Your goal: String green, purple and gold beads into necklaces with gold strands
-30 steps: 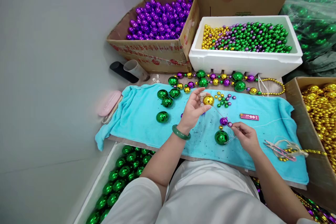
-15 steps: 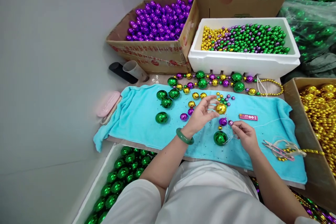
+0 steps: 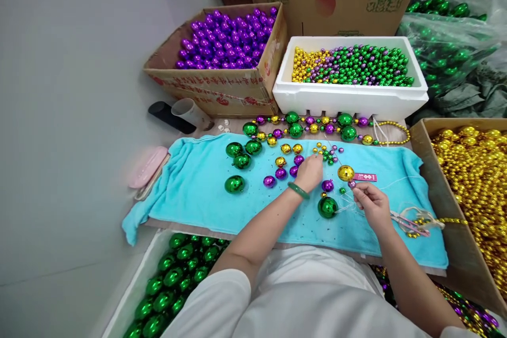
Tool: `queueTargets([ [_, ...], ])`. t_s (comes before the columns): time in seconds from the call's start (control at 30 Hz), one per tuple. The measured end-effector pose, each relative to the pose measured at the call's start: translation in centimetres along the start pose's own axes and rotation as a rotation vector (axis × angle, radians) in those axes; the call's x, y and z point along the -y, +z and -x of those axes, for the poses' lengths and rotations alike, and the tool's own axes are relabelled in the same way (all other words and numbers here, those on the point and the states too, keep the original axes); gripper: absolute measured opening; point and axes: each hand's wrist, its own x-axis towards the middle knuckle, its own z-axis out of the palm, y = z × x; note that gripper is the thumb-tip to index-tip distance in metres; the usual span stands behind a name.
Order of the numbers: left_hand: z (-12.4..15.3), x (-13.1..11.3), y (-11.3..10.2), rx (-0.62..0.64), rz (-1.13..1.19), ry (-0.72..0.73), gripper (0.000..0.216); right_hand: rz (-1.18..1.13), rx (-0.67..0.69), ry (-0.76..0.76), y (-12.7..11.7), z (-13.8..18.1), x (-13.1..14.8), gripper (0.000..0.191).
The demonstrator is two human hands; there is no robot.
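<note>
My right hand (image 3: 371,202) pinches a small purple bead (image 3: 351,184). Directly above that bead sits a larger gold bead (image 3: 346,172), and a thin needle-like line (image 3: 334,150) slants up from it. My left hand (image 3: 311,173), wearing a green bangle, reaches down to a cluster of small gold, green and purple beads (image 3: 330,156). Its fingers are drawn together; what they hold, if anything, is hidden. Between the hands and nearer to me lie a purple ball (image 3: 327,185) and a big green ball (image 3: 328,207), with clear thread (image 3: 347,203) beside them.
Loose green balls (image 3: 235,184), gold balls and purple balls (image 3: 270,181) lie on a turquoise towel (image 3: 190,185). Scissors (image 3: 412,223) rest at right. A finished-looking bead string (image 3: 296,130) lies behind. Cartons and a white foam box (image 3: 348,99) of beads surround the towel.
The gold bead has passed from my left hand to the line above the purple bead. My left hand has moved down to the small beads. The view has shifted slightly.
</note>
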Motion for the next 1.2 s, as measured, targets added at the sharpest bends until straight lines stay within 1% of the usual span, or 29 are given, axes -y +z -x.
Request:
queueTargets([
  [0.03,0.1,-0.1,-0.5,-0.015,0.061,-0.022,0.012,0.007,-0.006,0.004,-0.1,0.1,0.0,0.027],
  [0.07,0.2,-0.2,-1.2,-0.025,0.183,-0.063,0.015,0.018,-0.011,0.007,-0.2,0.1,0.0,0.027],
  [0.1,0.3,-0.3,-2.0,-0.025,0.369,-0.122,0.017,0.032,-0.012,0.011,-0.3,0.2,0.0,0.027],
  [0.2,0.7,-0.5,-4.5,0.024,1.079,-0.315,0.021,0.073,0.012,0.019,-0.1,0.3,0.1,0.027],
  [0.23,0.8,-0.5,-5.2,0.039,1.242,-0.347,0.020,0.084,0.022,0.021,0.0,0.4,0.2,0.027],
  [0.3,1.1,-0.6,-6.2,0.034,1.422,-0.369,0.019,0.097,0.037,0.021,0.4,0.4,0.3,0.027],
  [0.4,1.3,-0.6,-6.8,0.003,1.506,-0.360,0.017,0.102,0.054,0.012,0.8,0.4,0.4,0.026],
  [0.67,1.5,-0.2,-6.7,-0.042,1.575,-0.379,0.017,0.128,0.079,0.004,1.0,0.4,0.1,0.022],
  [0.97,1.6,-0.1,-6.8,-0.068,1.565,-0.364,0.015,0.137,0.088,0.023,0.9,0.4,-0.2,0.022],
  [1.2,2.5,0.0,-7.2,-0.067,1.527,-0.329,0.019,0.141,0.095,0.016,1.1,0.6,-0.1,0.022],
])
